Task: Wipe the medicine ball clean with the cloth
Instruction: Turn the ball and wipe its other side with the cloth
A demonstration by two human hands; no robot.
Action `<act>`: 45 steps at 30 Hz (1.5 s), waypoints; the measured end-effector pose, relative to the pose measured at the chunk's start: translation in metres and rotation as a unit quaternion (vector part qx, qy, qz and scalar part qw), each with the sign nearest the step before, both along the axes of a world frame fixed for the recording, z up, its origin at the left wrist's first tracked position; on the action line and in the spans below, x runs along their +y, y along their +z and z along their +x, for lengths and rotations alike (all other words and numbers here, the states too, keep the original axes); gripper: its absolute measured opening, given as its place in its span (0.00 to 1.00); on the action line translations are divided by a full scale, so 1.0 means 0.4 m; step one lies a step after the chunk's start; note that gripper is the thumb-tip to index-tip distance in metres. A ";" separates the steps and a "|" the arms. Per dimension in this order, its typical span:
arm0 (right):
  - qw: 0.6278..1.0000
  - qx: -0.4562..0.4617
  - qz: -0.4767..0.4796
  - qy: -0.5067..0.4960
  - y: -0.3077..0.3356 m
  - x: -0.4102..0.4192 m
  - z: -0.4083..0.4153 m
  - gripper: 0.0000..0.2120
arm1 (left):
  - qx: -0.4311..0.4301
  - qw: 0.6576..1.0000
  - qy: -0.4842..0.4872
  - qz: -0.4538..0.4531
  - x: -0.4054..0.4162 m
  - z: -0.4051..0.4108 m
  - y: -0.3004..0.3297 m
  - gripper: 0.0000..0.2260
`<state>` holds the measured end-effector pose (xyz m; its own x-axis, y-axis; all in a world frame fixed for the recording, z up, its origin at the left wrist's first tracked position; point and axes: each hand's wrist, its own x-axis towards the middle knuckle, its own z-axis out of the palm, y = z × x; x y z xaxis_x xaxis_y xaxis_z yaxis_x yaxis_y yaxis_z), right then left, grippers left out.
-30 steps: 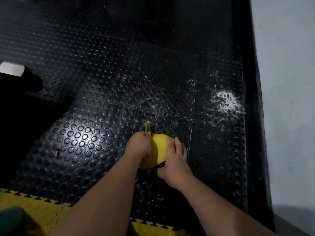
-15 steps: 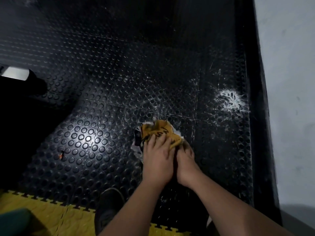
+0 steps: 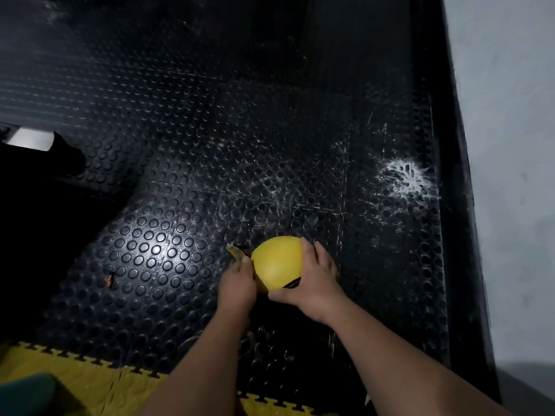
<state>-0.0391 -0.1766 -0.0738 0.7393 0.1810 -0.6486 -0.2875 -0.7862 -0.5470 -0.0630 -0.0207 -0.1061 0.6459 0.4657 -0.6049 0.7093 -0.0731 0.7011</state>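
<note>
1. Fingers (image 3: 313, 253) of the right hand (image 3: 312, 280) curl around the right side of the yellow medicine ball (image 3: 277, 261), thumb underneath, probably to keep it from rolling
2. The ball is low over the studded black floor (image 3: 168, 235); contact is hidden
3. The left hand (image 3: 237, 283) pinches the bunched cloth (image 3: 235, 254) against the ball's left side, likely for rubbing there
4. A black marking (image 3: 291, 284) near the thumb is too small to read

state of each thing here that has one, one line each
medicine ball: held from both sides, top uncovered
cloth: bunched at the ball's left side, mostly hidden
left hand: grips the cloth
right hand: curled round the ball's right side
floor mat: marked with white splatter near the wall
</note>
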 end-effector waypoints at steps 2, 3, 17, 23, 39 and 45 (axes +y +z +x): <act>1.000 0.000 0.000 -0.009 -0.007 -0.002 0.017 0.60 | -0.043 0.996 -0.059 0.060 -0.037 -0.023 0.023 0.16; 1.000 0.006 0.001 -0.021 -0.010 -0.007 0.030 0.58 | -0.092 0.983 -0.119 0.102 -0.076 -0.043 0.045 0.17; 0.946 0.115 0.137 -0.270 -0.035 -0.052 0.069 0.40 | -0.044 0.987 0.050 -0.144 -0.063 0.019 0.007 0.17; 0.930 0.056 0.163 -0.326 -0.046 -0.043 0.019 0.44 | -0.140 0.985 -0.048 -0.083 -0.024 0.035 0.033 0.17; 0.843 0.134 0.244 -0.459 -0.097 -0.017 0.010 0.56 | -0.174 0.929 -0.252 0.209 -0.165 -0.109 0.049 0.24; 0.883 0.094 0.180 -0.423 -0.063 0.031 -0.018 0.45 | -0.056 0.995 -0.019 0.081 -0.075 0.000 0.016 0.20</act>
<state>-0.0463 -0.1643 -0.0990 0.5934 -0.1646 -0.7879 -0.8015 -0.0316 -0.5971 -0.0631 -0.0507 -0.0995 0.7242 0.5256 -0.4465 0.6217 -0.2173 0.7525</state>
